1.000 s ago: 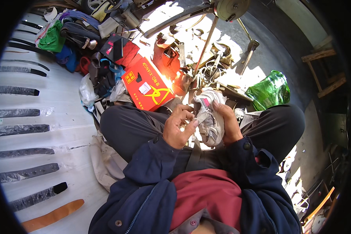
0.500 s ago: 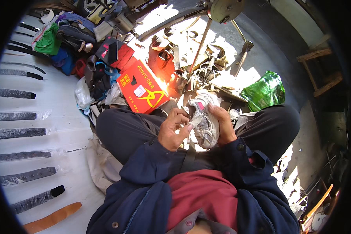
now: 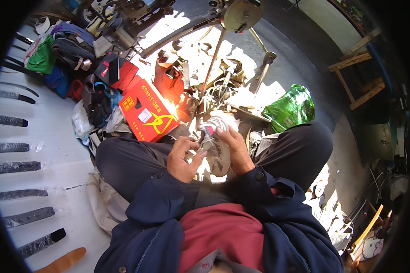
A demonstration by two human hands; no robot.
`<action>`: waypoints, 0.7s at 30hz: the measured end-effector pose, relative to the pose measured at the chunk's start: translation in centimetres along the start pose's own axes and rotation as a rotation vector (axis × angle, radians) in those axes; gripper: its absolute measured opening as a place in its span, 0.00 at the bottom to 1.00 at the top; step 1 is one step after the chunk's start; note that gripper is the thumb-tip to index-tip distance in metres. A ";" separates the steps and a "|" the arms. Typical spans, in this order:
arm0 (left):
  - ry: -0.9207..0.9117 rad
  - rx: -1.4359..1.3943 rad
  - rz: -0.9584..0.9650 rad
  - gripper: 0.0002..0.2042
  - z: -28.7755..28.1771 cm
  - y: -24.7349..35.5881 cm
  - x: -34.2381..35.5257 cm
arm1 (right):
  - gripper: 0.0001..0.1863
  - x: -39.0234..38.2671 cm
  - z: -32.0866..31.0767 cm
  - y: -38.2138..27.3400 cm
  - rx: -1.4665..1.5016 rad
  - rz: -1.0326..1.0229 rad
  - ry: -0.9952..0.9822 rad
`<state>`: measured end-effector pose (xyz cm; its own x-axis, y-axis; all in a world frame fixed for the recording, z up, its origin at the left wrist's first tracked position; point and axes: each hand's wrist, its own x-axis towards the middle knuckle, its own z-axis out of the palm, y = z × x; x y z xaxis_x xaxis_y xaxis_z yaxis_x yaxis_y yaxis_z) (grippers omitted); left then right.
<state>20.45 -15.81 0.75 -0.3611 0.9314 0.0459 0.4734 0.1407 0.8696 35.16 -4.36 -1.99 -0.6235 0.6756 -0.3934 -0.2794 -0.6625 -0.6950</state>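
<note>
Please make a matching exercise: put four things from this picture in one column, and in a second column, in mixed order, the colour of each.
Things:
1. shoe held by left hand and right hand
2. cardboard box
3. plastic bag
4. jacket sleeves

Colours:
a. dark blue
b. green
c. grey and white
d. red

Pairs: 1-c, 2-d, 3-b, 4-a

– How are the hands set?
– Both raised over the lap, close together. The left hand [image 3: 183,158] curls its fingers inward (thumb up); the right hand [image 3: 234,150] is cupped, fingers bent forward.
</note>
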 end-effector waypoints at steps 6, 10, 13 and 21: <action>0.125 0.033 0.126 0.15 0.0 1.4 0.2 | 0.24 0.3 -0.2 0.3 -0.099 0.003 0.053; 0.084 0.151 0.180 0.12 -0.1 1.6 0.6 | 0.31 0.5 -0.3 1.0 -0.269 -0.007 0.029; 0.056 0.198 0.221 0.11 -0.4 1.4 0.9 | 0.33 0.3 -0.3 1.0 -0.272 0.009 0.018; -0.069 0.166 0.085 0.09 -0.7 1.2 1.0 | 0.31 0.1 -0.1 0.7 -0.404 -0.005 0.030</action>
<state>20.08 -14.94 2.19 -0.2608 0.9624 0.0766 0.6276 0.1087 0.7709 34.99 -4.74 -2.61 -0.5992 0.6920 -0.4027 0.0308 -0.4826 -0.8753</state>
